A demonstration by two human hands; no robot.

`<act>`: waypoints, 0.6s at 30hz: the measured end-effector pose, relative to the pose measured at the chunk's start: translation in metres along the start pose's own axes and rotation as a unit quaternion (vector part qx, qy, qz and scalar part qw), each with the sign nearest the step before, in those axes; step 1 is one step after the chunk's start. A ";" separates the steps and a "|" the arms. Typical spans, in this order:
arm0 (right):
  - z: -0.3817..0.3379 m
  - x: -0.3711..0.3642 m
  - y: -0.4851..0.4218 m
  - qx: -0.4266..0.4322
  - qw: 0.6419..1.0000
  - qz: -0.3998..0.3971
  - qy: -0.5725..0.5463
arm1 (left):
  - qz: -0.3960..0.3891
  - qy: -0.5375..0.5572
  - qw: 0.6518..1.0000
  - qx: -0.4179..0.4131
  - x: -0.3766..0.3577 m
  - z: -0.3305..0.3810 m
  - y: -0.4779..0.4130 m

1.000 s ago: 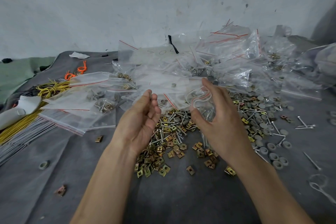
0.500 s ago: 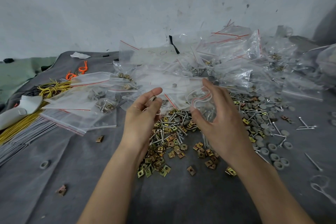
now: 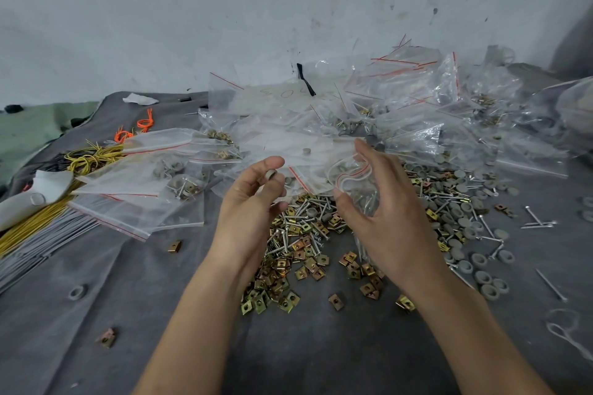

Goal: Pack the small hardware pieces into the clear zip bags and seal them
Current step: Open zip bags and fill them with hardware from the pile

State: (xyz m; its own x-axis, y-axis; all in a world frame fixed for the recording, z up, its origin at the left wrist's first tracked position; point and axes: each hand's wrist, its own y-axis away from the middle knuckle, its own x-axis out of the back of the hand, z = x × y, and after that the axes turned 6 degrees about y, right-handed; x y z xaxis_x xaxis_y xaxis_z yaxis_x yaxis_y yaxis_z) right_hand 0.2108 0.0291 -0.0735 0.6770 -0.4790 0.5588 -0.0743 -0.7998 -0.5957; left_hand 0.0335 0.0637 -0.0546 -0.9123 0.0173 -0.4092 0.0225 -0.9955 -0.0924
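Curling in since the earlier frame, the left hand [image 3: 253, 196] now pinches a grey washer [image 3: 271, 174] between thumb and fingers. The right hand [image 3: 378, 208] grips the clear zip bag [image 3: 348, 170] above the loose screws [image 3: 308, 218], its red-lined mouth just beside the washer at 3 o'clock. Handwriting on a rear bag [image 3: 282, 94] at 12 o'clock is too faint to read.

Glossy clear plastic bag [image 3: 348, 171] in my right fingers [image 3: 373, 161], matt grey ring [image 3: 271, 174] in my left fingers [image 3: 272, 163]; brassy metal clips [image 3: 282, 269] beneath.
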 end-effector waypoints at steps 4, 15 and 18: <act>-0.001 0.000 0.000 -0.001 1.000 -0.002 0.001 | -0.015 0.032 0.999 0.008 -0.001 0.002 0.000; -0.003 0.002 0.000 -0.007 1.000 -0.011 0.003 | -0.039 -0.079 0.994 -0.061 -0.013 0.008 0.002; -0.002 0.002 -0.001 -0.011 1.000 -0.008 -0.005 | -0.058 -0.180 0.973 -0.134 -0.025 0.014 0.002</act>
State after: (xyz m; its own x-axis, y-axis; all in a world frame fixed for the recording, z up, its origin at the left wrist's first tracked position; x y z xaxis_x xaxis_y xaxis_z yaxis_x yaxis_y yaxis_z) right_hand 0.2106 0.0282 -0.0709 0.6849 -0.4636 0.5621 -0.0801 -0.8147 -0.5743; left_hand 0.0504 0.0600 -0.0323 -0.9980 0.0465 -0.0426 -0.0274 -0.9281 -0.3713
